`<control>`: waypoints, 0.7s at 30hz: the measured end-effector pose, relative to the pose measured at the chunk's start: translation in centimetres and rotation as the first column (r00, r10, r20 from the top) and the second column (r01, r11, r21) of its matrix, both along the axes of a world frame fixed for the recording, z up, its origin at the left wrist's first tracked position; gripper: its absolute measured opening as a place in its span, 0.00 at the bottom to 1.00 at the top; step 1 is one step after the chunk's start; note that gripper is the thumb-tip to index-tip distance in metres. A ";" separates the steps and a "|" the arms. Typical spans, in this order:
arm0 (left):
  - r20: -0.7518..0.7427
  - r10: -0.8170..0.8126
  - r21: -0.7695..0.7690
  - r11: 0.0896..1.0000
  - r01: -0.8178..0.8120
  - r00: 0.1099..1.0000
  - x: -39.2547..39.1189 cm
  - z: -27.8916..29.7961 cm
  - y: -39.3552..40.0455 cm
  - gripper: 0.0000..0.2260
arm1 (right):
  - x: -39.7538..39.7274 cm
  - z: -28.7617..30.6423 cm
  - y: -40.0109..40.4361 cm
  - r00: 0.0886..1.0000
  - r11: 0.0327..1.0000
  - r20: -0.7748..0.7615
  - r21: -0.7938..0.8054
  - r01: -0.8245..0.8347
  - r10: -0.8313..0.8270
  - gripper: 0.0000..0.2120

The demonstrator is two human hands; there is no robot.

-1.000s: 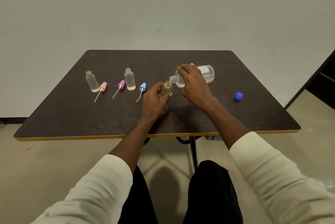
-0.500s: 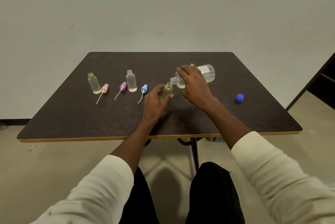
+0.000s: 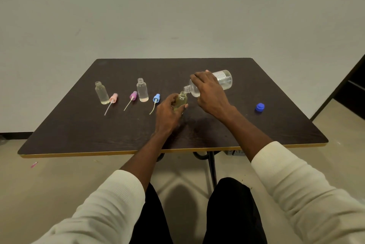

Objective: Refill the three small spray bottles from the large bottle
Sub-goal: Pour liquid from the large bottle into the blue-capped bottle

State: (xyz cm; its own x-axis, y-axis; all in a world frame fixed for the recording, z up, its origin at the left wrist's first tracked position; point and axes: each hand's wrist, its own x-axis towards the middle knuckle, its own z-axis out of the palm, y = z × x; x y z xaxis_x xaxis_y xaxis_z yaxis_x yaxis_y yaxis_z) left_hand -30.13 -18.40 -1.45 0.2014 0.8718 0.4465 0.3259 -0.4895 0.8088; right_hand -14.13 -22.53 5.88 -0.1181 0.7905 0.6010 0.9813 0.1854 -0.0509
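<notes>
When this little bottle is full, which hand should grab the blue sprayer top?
Probably the left hand. The blue sprayer top lies just beside it, while the right hand is busy tipping the big bottle and would have to cross over the little bottle.

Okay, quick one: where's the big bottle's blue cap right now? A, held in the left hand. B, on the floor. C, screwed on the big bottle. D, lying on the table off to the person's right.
D: the blue cap lies alone on the table, to the right of the right hand, which tips the open large bottle over the small bottle.
</notes>
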 end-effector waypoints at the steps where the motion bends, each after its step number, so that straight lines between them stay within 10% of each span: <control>1: 0.002 0.001 -0.003 1.000 -0.001 1.000 0.0 0.0 0.0 0.20 | 0.0 0.0 0.0 1.000 1.000 0.000 0.002 -0.002 0.002 0.30; 21: 0.021 -0.004 -0.008 1.000 0.004 1.000 0.0 -0.1 -0.1 0.18 | -0.1 -0.1 0.2 1.000 1.000 0.015 0.010 -0.008 0.008 0.30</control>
